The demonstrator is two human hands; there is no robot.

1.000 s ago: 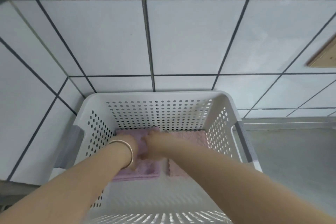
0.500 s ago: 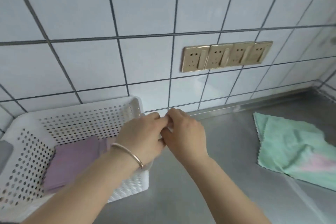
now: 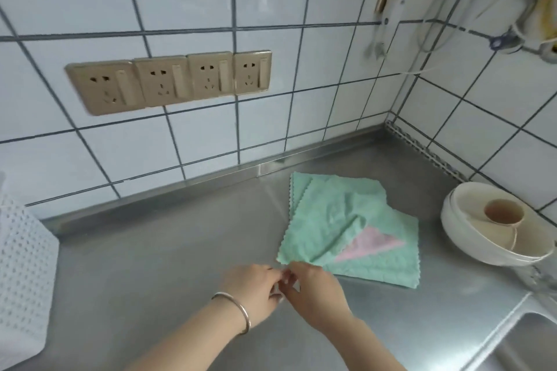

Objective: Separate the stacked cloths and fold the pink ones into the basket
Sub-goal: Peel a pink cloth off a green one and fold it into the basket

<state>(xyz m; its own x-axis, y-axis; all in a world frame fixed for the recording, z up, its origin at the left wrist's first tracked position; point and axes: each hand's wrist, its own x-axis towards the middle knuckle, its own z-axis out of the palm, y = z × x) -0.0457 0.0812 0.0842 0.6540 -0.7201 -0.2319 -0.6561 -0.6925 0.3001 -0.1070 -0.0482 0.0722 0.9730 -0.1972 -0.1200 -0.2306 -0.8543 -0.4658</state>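
A stack of green cloths (image 3: 328, 217) lies spread on the steel counter (image 3: 165, 250), right of centre. A triangle of pink cloth (image 3: 369, 245) shows between the green layers. My left hand (image 3: 256, 289), with a bangle on its wrist, and my right hand (image 3: 316, 292) meet fingertip to fingertip just below the near-left corner of the top green cloth. My right fingertips reach that corner; I cannot tell whether they pinch it. The white perforated basket (image 3: 24, 265) stands at the far left edge, its inside hidden.
A white bowl (image 3: 464, 244) holding a small cup (image 3: 503, 211) sits at the right near the wall corner. A sink (image 3: 530, 346) opens at the bottom right. A row of gold sockets (image 3: 168, 81) is on the tiled wall behind.
My hands left the basket, where folded pink cloths lay, and moved right across the counter to the green stack. The view swung right with them.
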